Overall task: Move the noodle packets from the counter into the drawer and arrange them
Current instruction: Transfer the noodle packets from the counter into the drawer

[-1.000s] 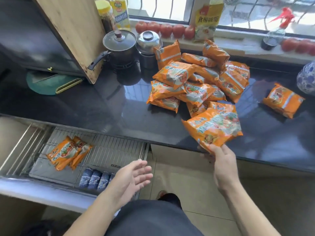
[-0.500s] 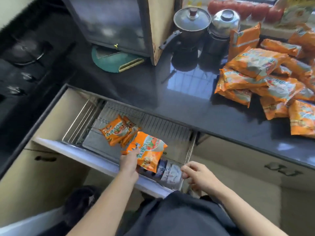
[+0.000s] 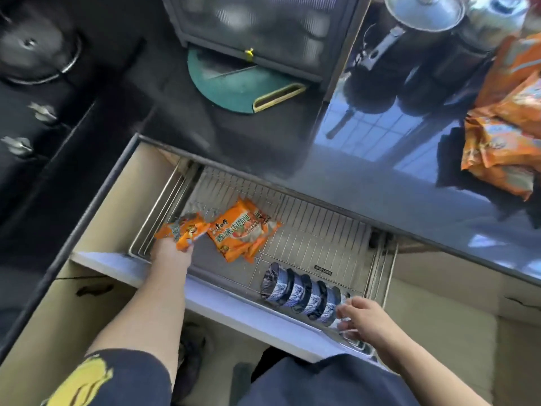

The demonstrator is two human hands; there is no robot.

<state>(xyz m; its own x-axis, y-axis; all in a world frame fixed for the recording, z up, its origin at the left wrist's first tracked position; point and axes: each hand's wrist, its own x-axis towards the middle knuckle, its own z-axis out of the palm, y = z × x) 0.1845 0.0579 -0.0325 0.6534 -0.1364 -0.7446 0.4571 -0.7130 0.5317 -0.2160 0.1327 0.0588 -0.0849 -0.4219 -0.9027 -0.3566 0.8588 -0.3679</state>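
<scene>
Reaching into the open drawer at the centre of the frame, the left hand grips one orange noodle packet by its near edge, fingers hidden under the wrapper, at the left end of the wire rack. Just right of it, touching or nearly so, two more noodle packets lie stacked flat on the rack, the top one face up with its printed side showing. Toward the lower right of the drawer a row of blue-patterned bowls stands on edge in the rack slots. The right hand rests at the drawer's front right corner, beside the last bowl, fingers loosely bent and holding nothing.

Above the drawer the dark glossy bench runs across the frame. At the right edge the remaining pile of orange packets sits on it, well apart from the drawer. At upper right stand a lidded pot with a black handle and a steel kettle. A green mat lies at upper centre, partly under a dark cabinet. The stove fills the upper left, blurred.
</scene>
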